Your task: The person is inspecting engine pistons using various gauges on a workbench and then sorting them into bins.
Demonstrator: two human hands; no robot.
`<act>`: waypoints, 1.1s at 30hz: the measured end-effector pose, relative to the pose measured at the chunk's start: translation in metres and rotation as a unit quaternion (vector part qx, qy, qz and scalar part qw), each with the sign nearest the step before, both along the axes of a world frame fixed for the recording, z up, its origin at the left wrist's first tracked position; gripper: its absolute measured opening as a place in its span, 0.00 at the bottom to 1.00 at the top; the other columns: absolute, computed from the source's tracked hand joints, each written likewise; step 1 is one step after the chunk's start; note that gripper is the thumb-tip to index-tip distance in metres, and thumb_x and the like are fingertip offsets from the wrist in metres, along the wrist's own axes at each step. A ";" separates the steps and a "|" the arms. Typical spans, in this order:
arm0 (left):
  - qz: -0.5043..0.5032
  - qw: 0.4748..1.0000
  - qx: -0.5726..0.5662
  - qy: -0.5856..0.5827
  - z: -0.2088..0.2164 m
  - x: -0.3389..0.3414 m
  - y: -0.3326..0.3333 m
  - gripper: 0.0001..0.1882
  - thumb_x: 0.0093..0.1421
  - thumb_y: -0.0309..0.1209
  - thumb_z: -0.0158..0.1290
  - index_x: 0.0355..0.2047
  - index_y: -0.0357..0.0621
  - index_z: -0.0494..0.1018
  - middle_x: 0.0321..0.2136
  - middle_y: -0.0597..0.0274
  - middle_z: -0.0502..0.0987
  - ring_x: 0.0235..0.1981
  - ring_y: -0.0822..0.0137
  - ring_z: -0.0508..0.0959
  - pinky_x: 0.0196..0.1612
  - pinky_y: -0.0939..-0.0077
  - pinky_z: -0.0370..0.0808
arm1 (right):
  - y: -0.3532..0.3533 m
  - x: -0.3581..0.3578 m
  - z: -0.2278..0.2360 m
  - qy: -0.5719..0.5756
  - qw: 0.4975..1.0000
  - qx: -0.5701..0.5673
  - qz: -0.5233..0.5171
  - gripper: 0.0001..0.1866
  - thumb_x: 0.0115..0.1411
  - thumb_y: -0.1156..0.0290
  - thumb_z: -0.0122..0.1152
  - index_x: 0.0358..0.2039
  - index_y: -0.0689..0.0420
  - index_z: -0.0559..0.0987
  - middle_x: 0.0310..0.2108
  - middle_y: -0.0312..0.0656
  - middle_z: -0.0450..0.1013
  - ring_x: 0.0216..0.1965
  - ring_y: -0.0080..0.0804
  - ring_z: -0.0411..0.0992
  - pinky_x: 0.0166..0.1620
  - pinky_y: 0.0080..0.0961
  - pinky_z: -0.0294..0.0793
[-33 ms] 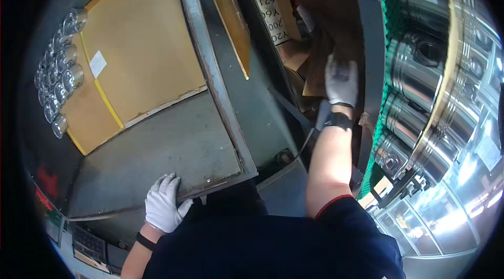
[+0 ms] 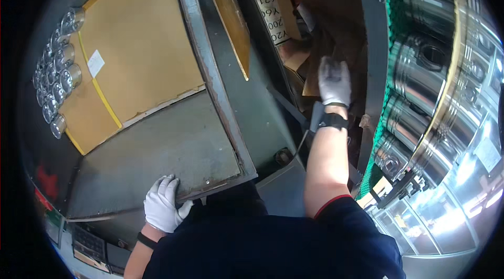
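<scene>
At the moment of inspection the person stood over a grey metal table (image 2: 173, 148) with a raised steel rim. The left hand (image 2: 163, 204), in a white glove, lay on the near edge of that table with its fingers curled over the rim, gripping the edge itself and holding no loose item. The right hand (image 2: 335, 82), also white-gloved and wearing a dark wrist strap, was stretched forward into a heap of brown cardboard pieces (image 2: 320, 43) in the gap between the table and the conveyor. Its fingers were spread flat and pointed at the cardboard; whether they touched or gripped a piece could not be told from this view.

Judged from the layout, the work was at an early stage: the hand had reached the cardboard, but no piece was lifted clear, and the near half of the table lay bare.

A tan cardboard sheet (image 2: 136, 64) covered the far half of the table, flat, with a yellow strap across it and a small white label. A cluster of shiny metal cans (image 2: 58, 74) stood upright along its left edge. A second tan board (image 2: 228, 19) leaned on edge just beside the table's right rim. To the right, large steel cans (image 2: 420, 69) lay on a green-edged conveyor. The cardboard in the gap looked creased and loosely stacked, partly in shadow.
</scene>
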State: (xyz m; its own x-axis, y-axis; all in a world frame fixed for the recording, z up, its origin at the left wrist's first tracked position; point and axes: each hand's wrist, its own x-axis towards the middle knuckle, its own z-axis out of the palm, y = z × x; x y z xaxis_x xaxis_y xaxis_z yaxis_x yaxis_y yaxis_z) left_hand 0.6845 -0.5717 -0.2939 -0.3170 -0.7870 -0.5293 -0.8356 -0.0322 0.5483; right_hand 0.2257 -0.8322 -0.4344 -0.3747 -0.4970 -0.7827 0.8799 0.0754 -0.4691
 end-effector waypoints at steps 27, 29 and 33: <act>0.012 0.999 -0.035 -0.033 -0.014 0.000 0.020 0.36 0.50 0.57 0.55 0.49 0.40 0.67 0.45 0.49 0.75 0.44 0.47 0.76 0.41 0.55 0.74 | -0.162 0.062 0.041 0.085 0.947 -0.280 0.130 0.15 0.68 0.67 0.47 0.48 0.63 0.73 0.42 0.46 0.75 0.41 0.35 0.75 0.44 0.29 0.79; 0.012 0.998 -0.039 -0.041 -0.013 0.000 0.021 0.36 0.50 0.57 0.55 0.49 0.41 0.67 0.45 0.50 0.74 0.44 0.47 0.76 0.41 0.55 0.74 | -0.155 0.061 0.053 0.129 0.944 -0.286 0.100 0.16 0.68 0.66 0.47 0.50 0.63 0.73 0.45 0.45 0.76 0.44 0.37 0.75 0.48 0.32 0.78; 0.015 0.998 -0.043 -0.042 -0.016 -0.001 0.023 0.36 0.49 0.56 0.55 0.49 0.41 0.68 0.46 0.50 0.74 0.45 0.48 0.75 0.42 0.56 0.73 | -0.154 0.041 0.028 0.313 0.880 -0.269 0.233 0.18 0.68 0.63 0.47 0.51 0.62 0.74 0.46 0.46 0.77 0.50 0.40 0.74 0.57 0.36 0.71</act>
